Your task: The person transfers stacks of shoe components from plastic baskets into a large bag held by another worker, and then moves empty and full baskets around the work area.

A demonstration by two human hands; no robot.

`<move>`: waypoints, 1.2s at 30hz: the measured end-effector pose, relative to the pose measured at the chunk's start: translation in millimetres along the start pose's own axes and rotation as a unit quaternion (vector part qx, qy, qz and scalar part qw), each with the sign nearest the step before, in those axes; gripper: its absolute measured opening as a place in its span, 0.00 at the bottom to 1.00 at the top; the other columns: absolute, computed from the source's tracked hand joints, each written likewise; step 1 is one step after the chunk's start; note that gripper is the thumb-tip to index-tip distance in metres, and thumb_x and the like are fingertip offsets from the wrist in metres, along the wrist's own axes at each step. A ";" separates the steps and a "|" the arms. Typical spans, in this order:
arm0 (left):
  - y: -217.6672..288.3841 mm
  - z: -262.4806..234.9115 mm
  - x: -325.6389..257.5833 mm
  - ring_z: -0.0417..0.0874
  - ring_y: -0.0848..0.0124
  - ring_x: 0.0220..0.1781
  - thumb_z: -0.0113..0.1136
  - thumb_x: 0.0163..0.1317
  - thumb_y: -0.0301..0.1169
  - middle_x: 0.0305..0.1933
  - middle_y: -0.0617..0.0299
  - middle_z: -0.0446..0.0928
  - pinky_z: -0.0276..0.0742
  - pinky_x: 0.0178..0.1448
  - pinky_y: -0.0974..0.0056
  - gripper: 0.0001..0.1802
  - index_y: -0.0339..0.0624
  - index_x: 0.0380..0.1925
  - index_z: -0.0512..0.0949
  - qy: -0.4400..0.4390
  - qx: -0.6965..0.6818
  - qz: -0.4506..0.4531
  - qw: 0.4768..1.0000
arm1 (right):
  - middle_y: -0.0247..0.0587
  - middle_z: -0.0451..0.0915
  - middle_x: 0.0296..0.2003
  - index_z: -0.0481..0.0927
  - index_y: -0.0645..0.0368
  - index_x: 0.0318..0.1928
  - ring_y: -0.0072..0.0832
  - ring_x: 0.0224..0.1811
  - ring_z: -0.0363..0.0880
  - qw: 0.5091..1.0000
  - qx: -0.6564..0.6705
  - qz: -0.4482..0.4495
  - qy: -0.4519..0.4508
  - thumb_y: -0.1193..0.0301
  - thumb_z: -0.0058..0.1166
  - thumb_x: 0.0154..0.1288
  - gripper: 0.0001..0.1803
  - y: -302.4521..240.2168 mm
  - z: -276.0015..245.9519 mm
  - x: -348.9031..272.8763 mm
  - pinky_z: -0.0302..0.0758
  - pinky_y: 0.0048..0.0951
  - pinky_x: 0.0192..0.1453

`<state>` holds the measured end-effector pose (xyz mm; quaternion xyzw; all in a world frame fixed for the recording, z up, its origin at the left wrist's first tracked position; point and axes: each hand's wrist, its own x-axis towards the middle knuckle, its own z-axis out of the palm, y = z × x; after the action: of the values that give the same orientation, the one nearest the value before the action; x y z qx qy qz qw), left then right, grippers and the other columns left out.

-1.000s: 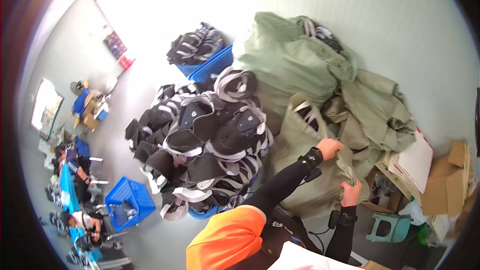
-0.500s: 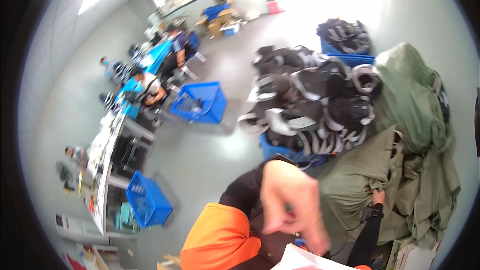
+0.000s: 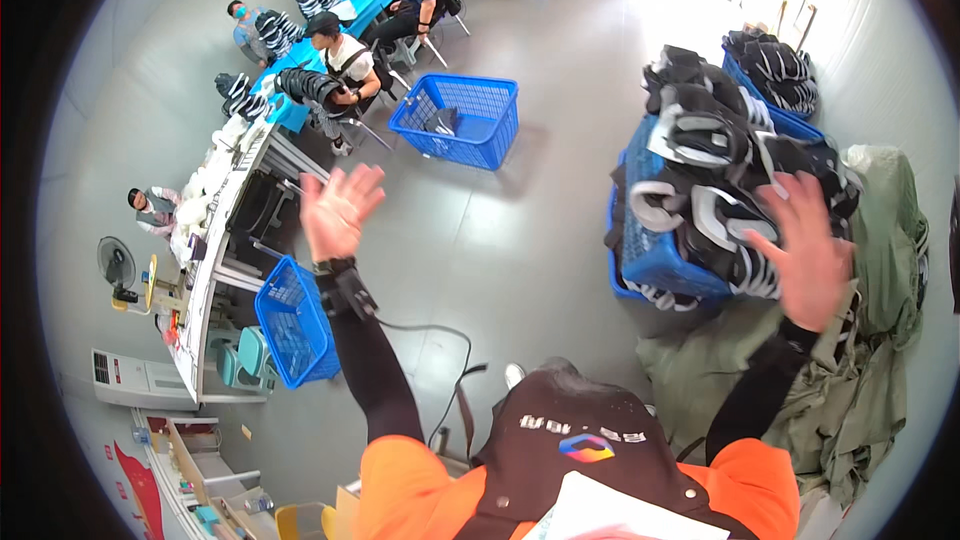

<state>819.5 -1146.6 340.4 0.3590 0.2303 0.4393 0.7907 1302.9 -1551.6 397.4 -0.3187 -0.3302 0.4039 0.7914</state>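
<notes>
My left hand (image 3: 341, 210) is raised over the floor with its fingers spread, holding nothing. A black wrist strap with a small device sits below it. On the other side, my right hand (image 3: 806, 258) is up with fingers apart and nothing in it. It hides part of a pile of black, grey and white shoes (image 3: 705, 130), stacked in and over blue plastic baskets (image 3: 665, 245). Whether that hand touches the shoes I cannot tell. Beneath it lies a green cloth cover (image 3: 700, 370), bunched against the right wall.
A blue basket (image 3: 455, 145) stands mid-floor with a dark item inside; another basket (image 3: 325, 350) is by the left table (image 3: 200, 310). Several people sit along the tables, one person (image 3: 345, 60) holding stacked dark pieces. A black cable (image 3: 465, 350) hangs near my left arm.
My right hand has let go of the green cloth and risen. The left hand has swung outward from in front of my body, fingers now spread. My view has shifted.
</notes>
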 end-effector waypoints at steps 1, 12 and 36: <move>3.7 -64.0 18.1 0.70 0.45 0.69 0.43 0.73 0.58 0.67 0.38 0.68 0.77 0.64 0.41 0.37 0.36 0.66 0.61 0.007 0.024 -0.088 0.996 | 0.50 0.61 0.63 0.52 0.59 0.76 0.41 0.64 0.61 0.993 -0.097 0.061 -0.019 0.59 0.60 0.65 0.46 56.0 46.2 39.4 0.64 0.47 0.63; -47.6 -45.1 182.4 0.54 0.43 0.78 0.42 0.62 0.73 0.79 0.44 0.50 0.58 0.70 0.28 0.56 0.43 0.77 0.48 -0.246 -0.059 -0.172 0.952 | 0.51 0.41 0.77 0.43 0.57 0.78 0.47 0.80 0.39 0.886 -0.111 0.086 -0.443 0.30 0.46 0.59 0.60 264.6 164.4 293.9 0.52 0.62 0.74; -241.8 111.3 1159.7 0.67 0.62 0.72 0.43 0.77 0.49 0.72 0.55 0.66 0.66 0.73 0.50 0.31 0.46 0.73 0.59 -0.296 0.041 -0.336 0.893 | 0.39 0.85 0.33 0.81 0.58 0.43 0.25 0.32 0.81 0.868 0.114 0.106 0.472 0.65 0.54 0.65 0.12 460.1 -420.7 994.3 0.71 0.27 0.32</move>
<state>1612.3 -276.1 168.5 0.4054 0.1100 0.0109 0.9074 1886.9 -590.2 62.8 -0.4118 0.1671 0.3216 0.8361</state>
